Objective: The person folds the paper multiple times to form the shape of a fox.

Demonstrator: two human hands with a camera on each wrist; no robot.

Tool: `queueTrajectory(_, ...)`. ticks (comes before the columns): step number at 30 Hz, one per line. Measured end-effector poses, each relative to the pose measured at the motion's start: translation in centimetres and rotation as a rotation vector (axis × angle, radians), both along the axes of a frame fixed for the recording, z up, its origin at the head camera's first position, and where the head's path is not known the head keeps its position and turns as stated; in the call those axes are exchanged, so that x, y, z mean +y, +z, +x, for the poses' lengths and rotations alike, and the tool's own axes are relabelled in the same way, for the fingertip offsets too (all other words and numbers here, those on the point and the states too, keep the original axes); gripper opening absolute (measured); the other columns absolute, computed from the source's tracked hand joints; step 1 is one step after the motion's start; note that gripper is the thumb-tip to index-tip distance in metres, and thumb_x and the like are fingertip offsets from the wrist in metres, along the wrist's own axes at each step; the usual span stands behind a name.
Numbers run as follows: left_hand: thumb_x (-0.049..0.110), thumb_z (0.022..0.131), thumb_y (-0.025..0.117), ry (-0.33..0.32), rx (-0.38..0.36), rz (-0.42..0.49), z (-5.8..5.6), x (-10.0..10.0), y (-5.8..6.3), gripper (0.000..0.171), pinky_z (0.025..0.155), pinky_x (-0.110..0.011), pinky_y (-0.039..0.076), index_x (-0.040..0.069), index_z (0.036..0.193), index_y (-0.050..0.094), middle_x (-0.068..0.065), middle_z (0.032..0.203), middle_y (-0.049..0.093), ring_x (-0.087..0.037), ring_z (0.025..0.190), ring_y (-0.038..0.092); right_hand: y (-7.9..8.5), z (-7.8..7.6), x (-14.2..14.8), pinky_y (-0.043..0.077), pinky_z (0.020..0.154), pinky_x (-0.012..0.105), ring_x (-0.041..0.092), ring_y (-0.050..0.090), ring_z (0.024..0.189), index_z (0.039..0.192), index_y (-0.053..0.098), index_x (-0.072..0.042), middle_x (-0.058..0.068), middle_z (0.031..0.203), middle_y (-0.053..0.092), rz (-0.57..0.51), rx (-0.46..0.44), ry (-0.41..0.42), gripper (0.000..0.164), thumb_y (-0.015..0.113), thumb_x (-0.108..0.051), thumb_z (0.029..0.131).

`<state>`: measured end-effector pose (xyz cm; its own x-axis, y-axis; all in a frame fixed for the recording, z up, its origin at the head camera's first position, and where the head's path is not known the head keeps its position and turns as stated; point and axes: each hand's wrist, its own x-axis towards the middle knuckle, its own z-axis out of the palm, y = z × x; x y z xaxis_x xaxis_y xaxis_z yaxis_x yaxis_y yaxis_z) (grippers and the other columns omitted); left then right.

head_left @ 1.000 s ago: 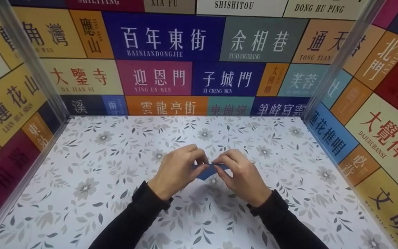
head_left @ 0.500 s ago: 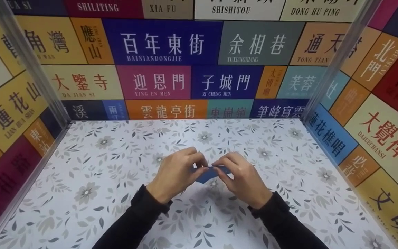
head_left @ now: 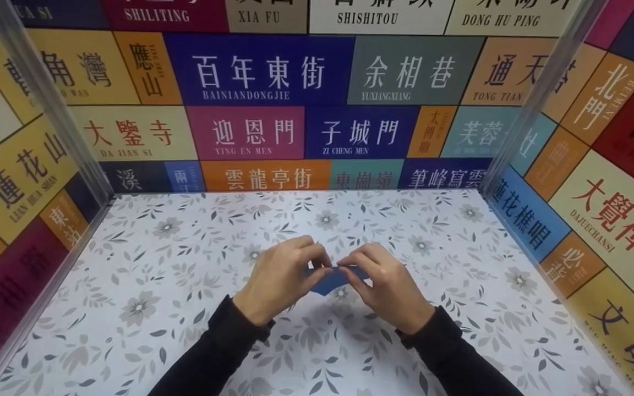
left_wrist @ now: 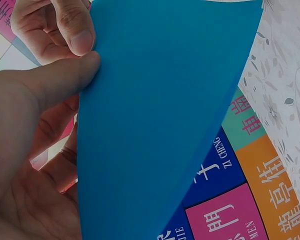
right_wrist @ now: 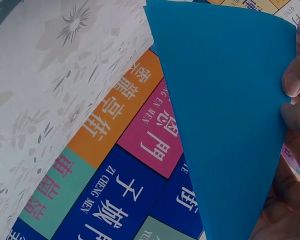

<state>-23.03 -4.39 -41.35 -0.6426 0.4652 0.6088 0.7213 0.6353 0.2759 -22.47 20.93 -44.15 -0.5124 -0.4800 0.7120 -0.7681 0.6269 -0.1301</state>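
Note:
A blue sheet of paper (head_left: 328, 283), folded to a pointed shape, is held up over the table between both hands. My left hand (head_left: 279, 278) pinches its upper edge with thumb and fingers. Close beside it, my right hand (head_left: 391, 283) pinches the same edge, the fingertips of the two hands almost meeting. In the left wrist view the paper (left_wrist: 155, 100) spreads as a broad smooth face narrowing downward, with both thumbs at its edge. From the right wrist the paper (right_wrist: 230, 100) shows a long slanting side and a slightly curved top.
A white table top (head_left: 196, 330) printed with grey flowers and leaves lies under the hands. Panels with coloured name signs (head_left: 267, 69) stand along the back and both sides. Clear corner strips (head_left: 75, 132) join the panels.
The whole head view has shifted slightly, so the scene sits a little lower. Both hands keep their pinch on the paper, whose visible lower part has changed shape slightly.

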Motion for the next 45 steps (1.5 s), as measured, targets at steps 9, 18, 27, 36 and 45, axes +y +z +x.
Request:
queueTrajectory(9,0.025,0.098,0.097,-0.011,0.002,-0.007,-0.05,0.14,0.26,0.012,0.067,-0.029,0.062,0.022,0.099,0.086,0.006,0.091,0.077,-0.012,0.080,0.073,0.03,0.05,0.13,0.065,0.083,0.025,0.014,0.073,0.101,0.112,0.082,-0.015,0.001,0.109,0.075,-0.002,0.001,-0.001,0.019,0.093,-0.008,0.100)
queueTrajectory(18,0.025,0.099,0.096,-0.003,0.025,-0.018,0.10,-0.07,0.14,0.012,0.067,-0.030,0.063,0.022,0.099,0.085,0.006,0.091,0.076,-0.012,0.080,0.074,0.02,-0.06,-0.12,0.065,0.084,0.024,0.014,0.073,0.101,0.114,0.081,-0.015,0.000,0.110,0.076,0.018,0.016,0.002,0.017,0.092,-0.010,0.101)
queueTrajectory(27,0.024,0.100,0.095,-0.004,0.025,-0.021,0.25,0.01,0.14,0.010,0.068,-0.030,0.064,0.023,0.098,0.085,0.007,0.092,0.077,-0.012,0.081,0.076,0.02,0.16,-0.43,0.066,0.082,0.026,0.015,0.074,0.101,0.111,0.081,-0.016,0.001,0.110,0.075,0.021,0.030,0.008,0.020,0.094,-0.008,0.099)
queueTrajectory(36,0.020,0.100,0.095,-0.034,0.004,-0.029,0.39,0.13,0.31,0.010,0.071,-0.029,0.066,0.021,0.099,0.085,0.006,0.095,0.079,-0.012,0.085,0.078,-0.17,0.26,-0.51,0.066,0.083,0.027,0.015,0.074,0.101,0.111,0.081,-0.015,0.001,0.109,0.075,0.018,0.035,0.011,0.021,0.094,-0.007,0.098)
queueTrajectory(45,0.021,0.098,0.096,-0.064,-0.032,-0.019,0.42,-0.41,0.72,0.012,0.072,-0.030,0.065,0.022,0.096,0.084,0.006,0.094,0.078,-0.011,0.084,0.077,0.18,0.45,-0.63,0.065,0.083,0.026,0.015,0.074,0.100,0.109,0.083,-0.016,0.001,0.110,0.076,0.001,0.012,0.029,0.015,0.093,-0.010,0.100)
